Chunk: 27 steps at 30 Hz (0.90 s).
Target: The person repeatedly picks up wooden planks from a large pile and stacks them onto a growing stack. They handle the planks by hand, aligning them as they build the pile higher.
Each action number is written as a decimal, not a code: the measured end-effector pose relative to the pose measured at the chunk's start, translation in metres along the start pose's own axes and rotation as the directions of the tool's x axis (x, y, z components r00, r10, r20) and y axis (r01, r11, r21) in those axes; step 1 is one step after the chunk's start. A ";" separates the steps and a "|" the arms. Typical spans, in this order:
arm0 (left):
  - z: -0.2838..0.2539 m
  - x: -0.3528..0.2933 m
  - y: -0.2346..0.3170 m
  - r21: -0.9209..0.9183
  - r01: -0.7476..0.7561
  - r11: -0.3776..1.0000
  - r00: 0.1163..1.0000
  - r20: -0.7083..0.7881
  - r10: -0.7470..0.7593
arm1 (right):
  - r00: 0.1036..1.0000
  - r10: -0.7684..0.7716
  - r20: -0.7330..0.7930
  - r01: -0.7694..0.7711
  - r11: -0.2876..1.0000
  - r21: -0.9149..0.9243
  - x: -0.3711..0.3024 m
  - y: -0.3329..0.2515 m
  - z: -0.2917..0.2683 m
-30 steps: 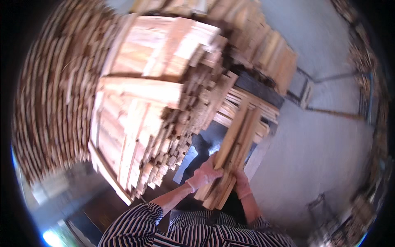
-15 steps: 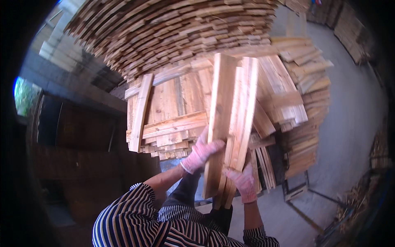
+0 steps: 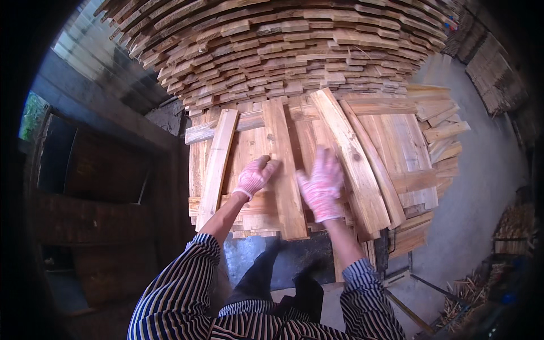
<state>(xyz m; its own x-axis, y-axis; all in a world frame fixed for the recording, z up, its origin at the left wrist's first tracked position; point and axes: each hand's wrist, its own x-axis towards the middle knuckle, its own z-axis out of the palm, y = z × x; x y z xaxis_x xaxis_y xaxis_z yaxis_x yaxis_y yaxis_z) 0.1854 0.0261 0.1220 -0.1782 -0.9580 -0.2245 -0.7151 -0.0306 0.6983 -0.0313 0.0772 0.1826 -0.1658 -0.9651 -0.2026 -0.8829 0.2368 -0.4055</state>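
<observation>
My left hand, in a pink-and-white knit glove, reaches over the pile with its fingers apart. Its fingertips lie at the left edge of a middle plank. To the right of that plank hovers my right hand, gloved alike, spread and blurred, with nothing in it. Beyond it a pale knotted plank lies at a slant, with a narrower plank along its right side. Another loose plank rests at the left. All these planks lie across a layer of flat boards.
Behind the boards rises a tall stack of rough-edged lumber. A metal frame stands on the concrete floor at the right, near a heap of wood scraps. Dark cabinet-like panels stand at the left.
The planks that both hands held upright together now lie separately across the boards. Both hands have let go and moved forward, with the right one spread.
</observation>
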 end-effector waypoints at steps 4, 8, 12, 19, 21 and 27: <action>-0.053 -0.024 -0.052 0.398 0.140 0.907 0.827 -0.551 0.114 | 0.992 -0.086 0.093 0.086 0.996 0.000 -0.011 -0.073 0.067; -0.088 -0.028 -0.087 0.306 0.360 0.881 0.870 -0.451 -0.199 | 0.995 0.008 0.104 0.002 0.995 -0.101 0.012 -0.080 0.073; -0.113 -0.029 -0.116 0.062 0.338 0.939 0.844 -0.462 -0.274 | 1.000 0.000 0.013 0.003 0.979 -0.202 0.014 -0.094 0.069; -0.159 -0.040 -0.140 -0.025 0.561 0.828 0.697 -0.526 -0.488 | 0.998 -0.052 0.041 0.058 0.985 -0.164 0.007 -0.170 0.095; -0.171 -0.031 -0.148 -0.010 0.567 0.824 0.707 -0.507 -0.493 | 0.993 -0.099 0.056 0.105 0.988 -0.114 0.006 -0.198 0.119; -0.171 -0.015 -0.192 -0.019 0.481 0.876 0.713 -0.572 -0.404 | 0.985 -0.172 0.033 0.169 0.982 0.087 -0.005 -0.284 0.200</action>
<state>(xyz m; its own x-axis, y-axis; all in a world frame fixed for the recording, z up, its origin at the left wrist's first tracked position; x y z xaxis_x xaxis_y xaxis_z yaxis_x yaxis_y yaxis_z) 0.4410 -0.0028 0.1075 0.5487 -0.8343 -0.0533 -0.6998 -0.4932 0.5167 0.3076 0.0367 0.1207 0.0033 -0.9873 -0.1591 -0.8566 0.0793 -0.5099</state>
